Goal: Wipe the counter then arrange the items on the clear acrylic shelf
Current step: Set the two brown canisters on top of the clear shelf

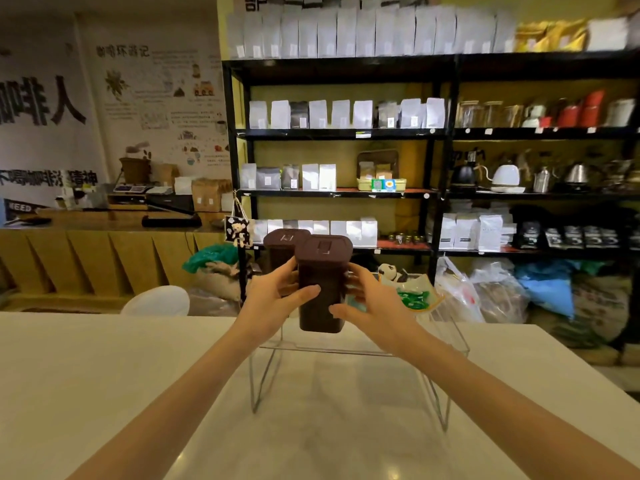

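Item one: front brown canister (320, 289), square-lidded, upright. I am gripping it with both hands, my left hand (273, 299) wrapping its left side with the thumb across the front, my right hand (370, 303) clasping its right side with fingers spread. Its base is sitting at the top level of the clear acrylic shelf (346, 351); whether it is touching the shelf I cannot tell.

Item two: second brown canister (282, 247), same make, standing just behind and to the left of the first, partly hidden by it and by my left hand.

Item three: the clear acrylic shelf itself, standing on the white counter (104, 375) directly in front of me, its legs resting on the counter surface.

Item four: a green-and-white packet (412, 296), lying on the shelf top to the right of my right hand, beside a small panda figure (389, 271).
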Available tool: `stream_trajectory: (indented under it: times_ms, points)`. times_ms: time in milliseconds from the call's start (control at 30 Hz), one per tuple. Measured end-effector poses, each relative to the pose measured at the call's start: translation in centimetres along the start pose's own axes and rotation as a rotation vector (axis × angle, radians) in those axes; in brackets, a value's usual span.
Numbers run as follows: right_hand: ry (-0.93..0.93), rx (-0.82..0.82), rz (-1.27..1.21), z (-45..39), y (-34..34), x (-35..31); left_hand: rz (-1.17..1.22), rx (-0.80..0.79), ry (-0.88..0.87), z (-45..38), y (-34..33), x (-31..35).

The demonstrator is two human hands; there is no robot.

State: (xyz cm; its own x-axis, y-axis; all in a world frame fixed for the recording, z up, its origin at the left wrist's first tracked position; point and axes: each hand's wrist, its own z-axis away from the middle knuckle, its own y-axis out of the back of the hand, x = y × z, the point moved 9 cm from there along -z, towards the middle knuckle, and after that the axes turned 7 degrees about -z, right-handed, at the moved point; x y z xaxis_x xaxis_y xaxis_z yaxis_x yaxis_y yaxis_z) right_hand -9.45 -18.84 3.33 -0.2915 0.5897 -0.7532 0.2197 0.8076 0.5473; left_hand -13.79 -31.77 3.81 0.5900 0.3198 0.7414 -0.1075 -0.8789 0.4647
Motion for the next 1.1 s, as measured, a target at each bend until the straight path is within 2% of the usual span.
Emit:
stream_trajectory:
  times_ms: [300, 567, 733, 867, 1100]
  points:
    - [-0.036, 0.0, 0.007, -1.6, -0.5, 1.7, 0.064, -0.042, 0.019, -1.5, -1.0, -1.8]
    - [-0.06, -0.01, -0.021, -2.6, -0.2, 2.5, -0.019, -0.04, 0.058, -2.8, -1.6, -2.2]
    - [-0.074, -0.009, 0.005, -3.4, -0.1, 2.8, -0.105, 0.045, 0.065, -3.4, -1.2, -2.2]
    - [-0.07, 0.008, 0.034, -3.9, 0.1, 2.8, -0.315, 0.132, 0.059, -3.9, -0.7, -1.8]
    - [-0.129, 0.009, 0.029, -5.0, -0.2, 2.6, -0.433, 0.15, 0.067, -4.6, -0.9, -1.3]
